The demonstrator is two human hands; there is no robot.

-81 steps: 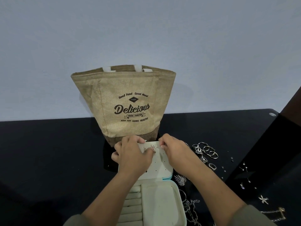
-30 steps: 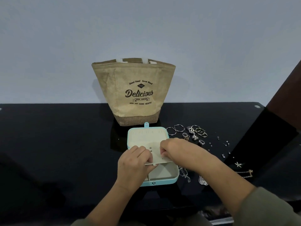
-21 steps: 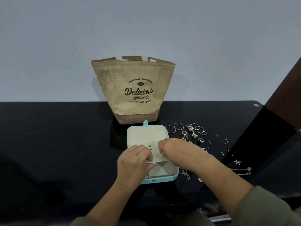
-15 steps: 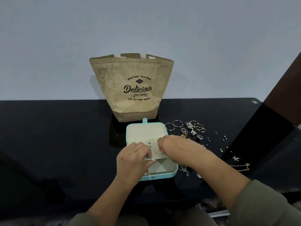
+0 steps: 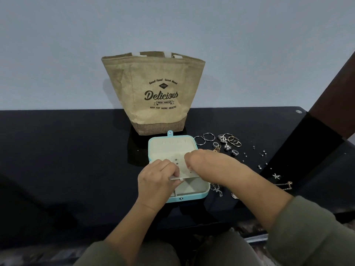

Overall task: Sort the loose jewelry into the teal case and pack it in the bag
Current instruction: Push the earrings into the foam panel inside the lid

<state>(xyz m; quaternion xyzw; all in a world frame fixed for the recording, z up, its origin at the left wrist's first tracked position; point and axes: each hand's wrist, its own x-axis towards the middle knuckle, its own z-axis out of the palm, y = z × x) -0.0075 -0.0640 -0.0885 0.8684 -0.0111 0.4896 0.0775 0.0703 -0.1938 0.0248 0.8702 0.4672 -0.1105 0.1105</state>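
Sorting was judged the step in hand, at the earring stage; packing had not begun.

Item: teal case (image 5: 202, 195), open, cream-lined, at the middle of the black table (image 5: 57, 150), lid laid flat toward the far side, snap tab pointing at the bag.

Item: earring panel (image 5: 183, 168), cream, perforated, raised at a tilt over the near tray of the case. A few small studs (image 5: 176, 161) were seated in its holes.

Left hand (image 5: 157, 179): fingers on top and thumb beneath, pinching the panel's near left edge.

Right hand (image 5: 204, 160): knuckles up, fingers curled down onto the panel's right part. Whether the tips pinched a stud or only steadied the panel could not be told; the back of the hand hid them.

Item: hoops (image 5: 204, 138), rings (image 5: 234, 142), loose ear studs (image 5: 262, 154), a star charm (image 5: 276, 176), a gold chain (image 5: 284, 184) and a silver necklace (image 5: 217, 189), all unsorted on the table right of the case.

Item: bag (image 5: 155, 96), jute, upright, mouth open, just beyond the case on the far side.

Next move, as judged: a fine pinch on one tiny loose stud at the right, its post then lined up with a free hole while the left hand kept the panel steady.
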